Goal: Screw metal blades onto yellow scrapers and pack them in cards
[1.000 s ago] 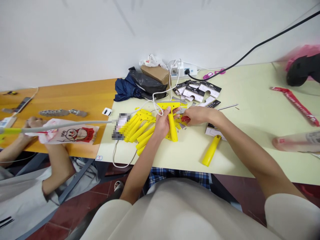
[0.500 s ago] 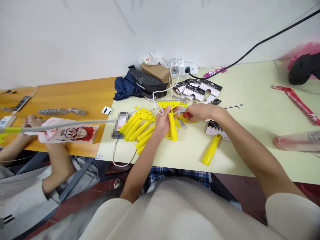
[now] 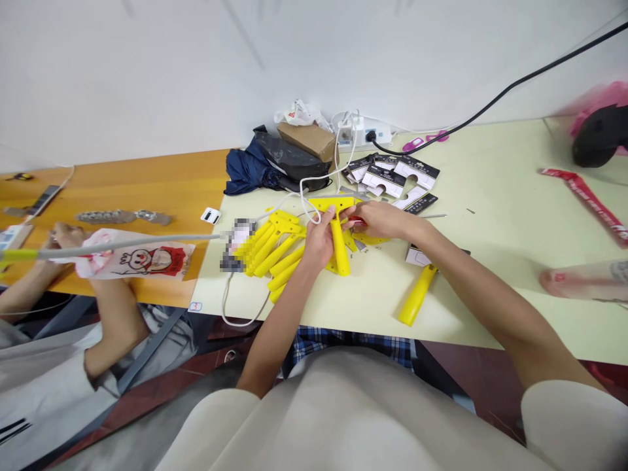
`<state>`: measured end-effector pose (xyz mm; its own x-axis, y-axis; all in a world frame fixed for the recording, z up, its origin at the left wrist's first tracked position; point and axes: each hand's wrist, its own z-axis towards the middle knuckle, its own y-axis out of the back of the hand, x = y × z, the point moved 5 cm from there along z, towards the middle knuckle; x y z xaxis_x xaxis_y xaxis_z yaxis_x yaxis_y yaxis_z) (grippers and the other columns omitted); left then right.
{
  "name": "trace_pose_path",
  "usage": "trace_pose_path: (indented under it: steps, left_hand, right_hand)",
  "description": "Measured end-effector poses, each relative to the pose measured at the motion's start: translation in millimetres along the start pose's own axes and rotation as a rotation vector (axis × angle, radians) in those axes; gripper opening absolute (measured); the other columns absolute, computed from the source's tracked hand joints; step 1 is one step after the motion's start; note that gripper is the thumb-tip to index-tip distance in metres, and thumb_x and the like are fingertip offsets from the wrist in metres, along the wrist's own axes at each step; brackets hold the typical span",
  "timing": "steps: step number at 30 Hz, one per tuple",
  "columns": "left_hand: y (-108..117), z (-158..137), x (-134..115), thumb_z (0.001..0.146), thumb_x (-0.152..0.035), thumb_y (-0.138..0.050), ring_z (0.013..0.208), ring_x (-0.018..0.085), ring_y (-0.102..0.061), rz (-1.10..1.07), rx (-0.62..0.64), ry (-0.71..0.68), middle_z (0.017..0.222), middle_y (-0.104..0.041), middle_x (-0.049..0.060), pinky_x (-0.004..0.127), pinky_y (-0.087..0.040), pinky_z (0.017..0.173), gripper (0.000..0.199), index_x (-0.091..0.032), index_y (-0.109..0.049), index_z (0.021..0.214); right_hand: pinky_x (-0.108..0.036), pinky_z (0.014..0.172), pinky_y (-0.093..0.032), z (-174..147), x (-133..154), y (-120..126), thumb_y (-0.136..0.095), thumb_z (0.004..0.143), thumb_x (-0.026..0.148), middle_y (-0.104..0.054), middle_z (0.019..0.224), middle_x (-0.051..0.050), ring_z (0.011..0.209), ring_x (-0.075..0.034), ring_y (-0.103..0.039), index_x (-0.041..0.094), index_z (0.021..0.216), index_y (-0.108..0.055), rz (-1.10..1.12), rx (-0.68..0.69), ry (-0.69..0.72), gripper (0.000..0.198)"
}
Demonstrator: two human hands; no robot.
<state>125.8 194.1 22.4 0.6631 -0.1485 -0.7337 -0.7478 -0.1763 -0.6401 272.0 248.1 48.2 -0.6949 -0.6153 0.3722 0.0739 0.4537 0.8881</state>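
In my left hand (image 3: 320, 243) is a yellow T-shaped scraper (image 3: 339, 245), its handle pointing down toward me and its wide head at the top. My right hand (image 3: 380, 219) is closed on a red-handled screwdriver (image 3: 360, 223), beside the scraper's head. The screwdriver's shaft seems to stick out to the right, behind my wrist. More yellow scrapers (image 3: 275, 245) lie piled left of my left hand. Beneath my hands are small grey metal pieces (image 3: 361, 246), partly hidden. Another yellow handle (image 3: 417, 297) lies under my right forearm.
Black-and-white packaging cards (image 3: 385, 180) lie behind my hands, near a power strip (image 3: 373, 131) with cables. A dark bag (image 3: 294, 160) and cardboard box (image 3: 309, 140) stand at the back. At right are a red strip (image 3: 589, 203) and a clear bottle (image 3: 583, 281). Another person's arm (image 3: 115, 320) rests at left.
My right hand has shifted left, closer to the scraper's head, and the screwdriver moved with it. My left hand and the scraper stay almost where they were.
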Motion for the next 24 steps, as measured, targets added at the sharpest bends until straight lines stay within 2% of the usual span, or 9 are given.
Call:
trace_pose_path:
  steps: [7, 11, 14, 18, 24]
  left_hand:
    - [1, 0, 2, 0.096, -0.025, -0.089, 0.137, 0.031, -0.079, -0.045, 0.020, 0.010, 0.133, -0.085, 0.011, 0.035, -0.070, 0.108, 0.016, -0.019, -0.076, 0.102]
    - [0, 0, 4, 0.095, -0.026, -0.092, 0.139, 0.032, -0.078, -0.049, 0.035, 0.015, 0.131, -0.086, 0.011, 0.036, -0.071, 0.107, 0.019, -0.019, -0.076, 0.103]
    - [0, -1, 4, 0.093, -0.027, -0.093, 0.140, 0.032, -0.077, -0.043, 0.011, 0.028, 0.130, -0.086, 0.010, 0.035, -0.071, 0.106, 0.021, -0.019, -0.076, 0.103]
    - [0, -1, 5, 0.094, -0.028, -0.093, 0.140, 0.032, -0.078, -0.010, -0.017, 0.050, 0.130, -0.086, 0.010, 0.034, -0.070, 0.106, 0.022, -0.020, -0.075, 0.102]
    - [-4, -3, 5, 0.095, -0.027, -0.092, 0.135, 0.031, -0.080, -0.010, 0.022, 0.057, 0.132, -0.086, 0.011, 0.035, -0.070, 0.107, 0.018, -0.019, -0.076, 0.101]
  right_hand:
    - [-0.035, 0.075, -0.034, 0, -7, -1, -0.066, 0.100, 0.025, -0.076, 0.100, -0.008, 0.083, -0.023, -0.061, 0.022, 0.111, -0.078, -0.008, 0.026, -0.028, 0.017]
    - [-0.035, 0.072, -0.031, -3, -10, 0, -0.064, 0.103, 0.025, -0.073, 0.095, -0.007, 0.076, -0.020, -0.055, 0.020, 0.097, -0.073, -0.029, 0.071, -0.026, 0.012]
    - [-0.036, 0.069, -0.028, -6, -11, 3, -0.062, 0.105, 0.026, -0.069, 0.088, -0.007, 0.071, -0.019, -0.050, 0.020, 0.088, -0.069, -0.054, 0.098, -0.040, 0.019]
    - [-0.037, 0.069, -0.027, -10, -10, 7, -0.066, 0.102, 0.023, -0.069, 0.085, -0.008, 0.070, -0.020, -0.051, 0.020, 0.091, -0.071, -0.081, 0.108, -0.066, 0.012]
    - [-0.035, 0.069, -0.030, -10, -6, 6, -0.067, 0.101, 0.022, -0.072, 0.091, -0.007, 0.072, -0.020, -0.053, 0.021, 0.095, -0.072, -0.110, 0.126, -0.058, 0.008]
